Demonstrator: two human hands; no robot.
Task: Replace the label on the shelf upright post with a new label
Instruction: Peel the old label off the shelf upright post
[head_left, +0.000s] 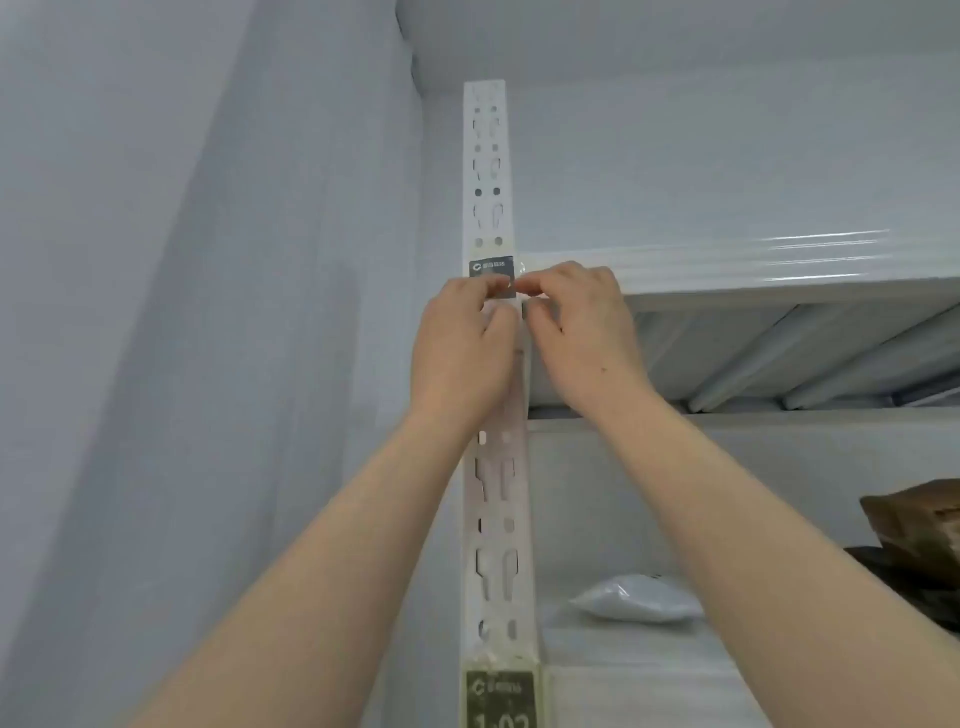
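Dark rectangular label (492, 270) with a pale logo sits on the front of the white perforated metal upright post (500, 525), level with the top shelf, its lower part hidden behind fingers. Nearest the camera, a second dark label (500, 699) with pale digits is stuck low on the same post. Beyond it, two bare forearms reach up. The left hand (464, 347) covers the post just under the upper label, its fingertips pinching that label's lower edge. The right hand (581, 332) sits just beside it, thumb and forefinger pinched at the label's right corner. Behind the right arm, a white plastic bag (636, 598) lies on the lower shelf, near brown packages (919, 525). Farther back, the white metal top shelf (779, 293) meets the post.
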